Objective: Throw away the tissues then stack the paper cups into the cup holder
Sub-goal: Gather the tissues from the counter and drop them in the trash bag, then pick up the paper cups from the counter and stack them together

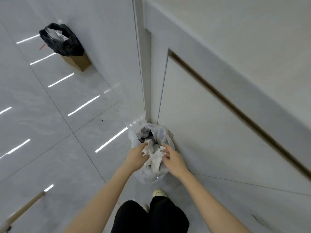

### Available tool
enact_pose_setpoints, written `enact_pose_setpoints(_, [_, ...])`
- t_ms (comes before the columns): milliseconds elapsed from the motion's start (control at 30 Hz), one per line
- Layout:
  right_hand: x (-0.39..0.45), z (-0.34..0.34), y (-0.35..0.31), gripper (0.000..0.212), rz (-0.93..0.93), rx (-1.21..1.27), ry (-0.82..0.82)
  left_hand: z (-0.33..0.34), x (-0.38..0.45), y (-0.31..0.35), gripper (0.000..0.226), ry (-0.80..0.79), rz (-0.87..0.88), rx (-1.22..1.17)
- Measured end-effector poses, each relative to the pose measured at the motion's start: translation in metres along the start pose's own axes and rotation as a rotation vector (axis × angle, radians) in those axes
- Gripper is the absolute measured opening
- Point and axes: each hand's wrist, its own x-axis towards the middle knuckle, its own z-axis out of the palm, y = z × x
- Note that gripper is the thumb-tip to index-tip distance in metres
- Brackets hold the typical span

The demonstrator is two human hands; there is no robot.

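Note:
A small bin lined with a white plastic bag (159, 132) stands on the floor at the foot of a white cabinet. Crumpled white tissues (155, 156) hang right over its opening, between my two hands. My left hand (137, 156) pinches the tissues from the left. My right hand (171, 156) holds them from the right with its fingertips. More crumpled paper lies inside the bag. No paper cups or cup holder are in view.
White cabinet doors (218, 132) with a dark strip rise to the right. A second bin with a black bag (62, 41) on a cardboard box stands far left by the wall. A wooden stick (23, 209) lies at lower left. My shoes (159, 193) stand just behind the bin.

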Motion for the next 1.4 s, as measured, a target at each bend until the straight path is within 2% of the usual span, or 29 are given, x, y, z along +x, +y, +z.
enact_pose_setpoints(167, [-0.054, -0.022, -0.065, 0.045, -0.119, -0.02, 0.067, -0.045, -0.058, 0.055, 0.057, 0.066, 0.087, -0.04])
enact_pose_setpoints(467, [-0.165, -0.085, -0.19, 0.034, -0.244, 0.142, 0.158, -0.138, -0.166, 0.175, 0.048, 0.124, 0.231, -0.038])
enact_pose_setpoints(733, [-0.258, -0.19, -0.261, 0.031, -0.443, 0.252, 0.452, -0.178, -0.23, 0.301, 0.036, 0.116, 0.545, 0.015])
enact_pose_setpoints(967, [-0.321, -0.303, -0.261, 0.03, -0.542, 0.257, 0.767, -0.147, -0.255, 0.428, 0.044, 0.071, 0.854, 0.013])
enact_pose_setpoints(1167, [-0.348, -0.394, -0.234, 0.023, -0.542, 0.271, 0.936, -0.098, -0.251, 0.515, 0.052, 0.01, 0.959, -0.02])
enact_pose_setpoints(1400, [-0.353, -0.48, -0.198, 0.02, -0.47, 0.266, 1.032, -0.052, -0.233, 0.586, 0.067, 0.03, 0.988, 0.012])
